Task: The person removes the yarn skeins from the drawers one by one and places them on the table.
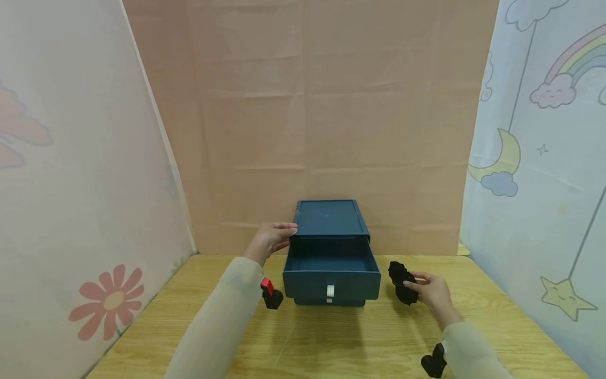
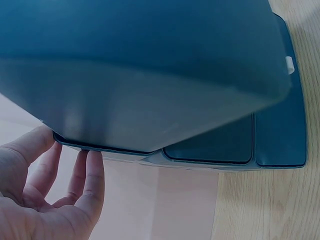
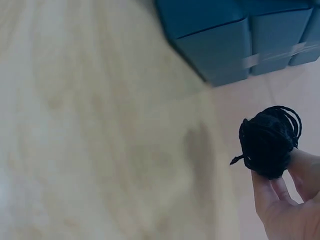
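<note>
With 12 o'clock towards the back wall, the left hand (image 1: 271, 241) comes in at about 9 o'clock of a dark blue drawer unit (image 1: 333, 216). Its fingers are slightly bent and spread away from the thumb, tips touching the casing near its front left corner. The unit's long axis runs from 12 to 6 o'clock, and its front faces 6. The upper drawer (image 1: 303, 284) is pulled out towards 6 o'clock, a white handle (image 1: 330, 290) on its face.

At 3 o'clock from the drawer, well clear of its side, is a black cord bundle (image 1: 402, 284). Its long axis leans from 11 to 5 o'clock. In the right wrist view a loose end sticks out at about 8 o'clock and loops bulge at about 2. The right hand (image 1: 434, 296) reaches it from between 3 and 4 o'clock, fingers and thumb pinching its right side.

The unit stands on a yellowish wood-grain worktop (image 1: 312, 342). To the left, a pale wall panel (image 1: 85, 221) carries a pink flower (image 1: 113, 300) around 8 o'clock in the head view. A creased brown backing (image 1: 331, 105) fills 12 o'clock. The right panel (image 1: 558, 221) shows a rainbow (image 1: 575, 58) towards 2 o'clock, a moon (image 1: 507, 152) near 3 and a hanging star (image 1: 567, 298) towards 4.
</note>
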`<state>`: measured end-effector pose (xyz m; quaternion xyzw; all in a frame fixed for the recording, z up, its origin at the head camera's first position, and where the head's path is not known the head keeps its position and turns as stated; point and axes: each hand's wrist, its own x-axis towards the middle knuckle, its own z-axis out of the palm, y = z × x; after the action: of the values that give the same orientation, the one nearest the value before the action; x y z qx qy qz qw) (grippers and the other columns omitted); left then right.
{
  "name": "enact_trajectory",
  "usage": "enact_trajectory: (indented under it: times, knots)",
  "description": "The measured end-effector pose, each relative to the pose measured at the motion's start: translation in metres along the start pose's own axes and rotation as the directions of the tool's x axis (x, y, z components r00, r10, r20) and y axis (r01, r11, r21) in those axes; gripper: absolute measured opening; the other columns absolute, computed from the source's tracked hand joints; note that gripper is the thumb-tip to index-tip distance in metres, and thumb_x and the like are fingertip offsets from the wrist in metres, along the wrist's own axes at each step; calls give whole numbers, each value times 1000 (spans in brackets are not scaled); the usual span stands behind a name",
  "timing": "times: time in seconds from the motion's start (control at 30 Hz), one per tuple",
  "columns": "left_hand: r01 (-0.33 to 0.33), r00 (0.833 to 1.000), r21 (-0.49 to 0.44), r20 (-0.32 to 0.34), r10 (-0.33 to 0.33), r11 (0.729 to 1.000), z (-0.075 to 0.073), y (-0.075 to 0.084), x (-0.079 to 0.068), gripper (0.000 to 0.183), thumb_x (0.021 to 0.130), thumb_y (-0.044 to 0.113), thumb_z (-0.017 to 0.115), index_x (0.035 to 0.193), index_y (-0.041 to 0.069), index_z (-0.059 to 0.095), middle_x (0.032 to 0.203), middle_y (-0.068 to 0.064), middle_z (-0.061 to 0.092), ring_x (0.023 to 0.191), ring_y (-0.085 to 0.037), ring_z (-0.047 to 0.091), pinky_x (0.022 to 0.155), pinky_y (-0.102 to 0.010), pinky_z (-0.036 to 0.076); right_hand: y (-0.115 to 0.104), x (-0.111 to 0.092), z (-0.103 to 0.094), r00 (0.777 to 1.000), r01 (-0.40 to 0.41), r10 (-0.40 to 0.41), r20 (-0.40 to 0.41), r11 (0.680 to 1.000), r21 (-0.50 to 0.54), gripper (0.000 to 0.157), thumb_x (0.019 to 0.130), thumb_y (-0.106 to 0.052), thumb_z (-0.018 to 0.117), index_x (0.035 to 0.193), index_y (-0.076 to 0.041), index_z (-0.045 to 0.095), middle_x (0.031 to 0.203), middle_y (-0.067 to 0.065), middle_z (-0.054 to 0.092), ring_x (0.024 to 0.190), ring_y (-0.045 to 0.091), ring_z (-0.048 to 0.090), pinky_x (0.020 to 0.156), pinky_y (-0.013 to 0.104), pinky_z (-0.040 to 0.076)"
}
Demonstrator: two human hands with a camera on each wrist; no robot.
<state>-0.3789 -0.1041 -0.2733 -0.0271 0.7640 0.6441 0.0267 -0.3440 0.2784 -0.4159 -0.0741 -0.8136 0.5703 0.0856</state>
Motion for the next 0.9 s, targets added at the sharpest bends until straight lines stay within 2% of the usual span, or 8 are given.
enact_trajectory:
  times: [0.1, 0.3, 0.5, 0.57, 0.73, 0.8, 0.9]
  knots:
    - [1, 1000, -2, 0, -1, 1000, 0, 0, 1, 23, 92, 18, 67, 113, 9, 72, 119, -10, 66, 95, -19, 63, 97, -34, 51, 13, 1, 1, 1000, -17, 17, 8, 1000, -26, 54, 87, -15, 73, 131, 8, 53, 119, 32, 60, 72, 9, 62, 60, 26, 54]
    - [7, 1000, -2, 2, -7, 1000, 0, 0, 2, 22, 93, 17, 66, 112, 9, 72, 117, -9, 67, 97, -19, 63, 97, -34, 51, 28, 2, 7, 998, -53, 53, 15, 999, 5, 50, 85, -9, 74, 128, 10, 56, 97, 18, 71, 54, 12, 48, 48, 28, 41]
    - [3, 1000, -13, -2, -3, 1000, 1, 0, 0, 22, 92, 17, 67, 112, 9, 72, 116, -10, 66, 94, -19, 62, 97, -34, 52, 28, -2, 9, 999, -54, 54, 0, 997, -50, 47, 85, -8, 73, 124, 11, 58, 101, 23, 68, 62, 12, 55, 52, 28, 45]
    - [5, 1000, -16, -2, -5, 1000, 1, 0, 0, 22, 92, 17, 67, 111, 8, 72, 116, -10, 66, 94, -20, 62, 98, -35, 51, 26, -3, 10, 998, -59, 59, -6, 997, -50, 46, 85, -8, 73, 124, 11, 57, 98, 21, 68, 61, 11, 53, 52, 27, 44]
    - [8, 1000, -12, -7, -8, 1000, 1, -1, -1, 21, 92, 17, 67, 111, 9, 72, 117, -10, 66, 95, -20, 62, 97, -34, 52, 25, -3, 12, 997, -74, 73, -24, 996, -42, 44, 84, -5, 73, 122, 12, 59, 87, 11, 69, 47, 9, 37, 45, 26, 36]
    - [8, 1000, -11, -7, -8, 1000, 0, -1, -1, 21, 91, 17, 68, 111, 9, 72, 117, -10, 66, 95, -20, 62, 97, -34, 52, 25, -4, 12, 997, -71, 70, -29, 996, -46, 44, 84, -5, 72, 122, 12, 59, 85, 11, 69, 45, 9, 33, 44, 26, 35]
    - [3, 1000, -9, -1, -3, 1000, 0, -1, -1, 22, 92, 18, 67, 111, 8, 72, 118, -10, 66, 96, -20, 62, 98, -35, 51, 22, -5, 12, 997, -71, 69, -34, 996, -59, 44, 84, -5, 72, 122, 12, 59, 88, 18, 70, 44, 10, 34, 43, 28, 36]
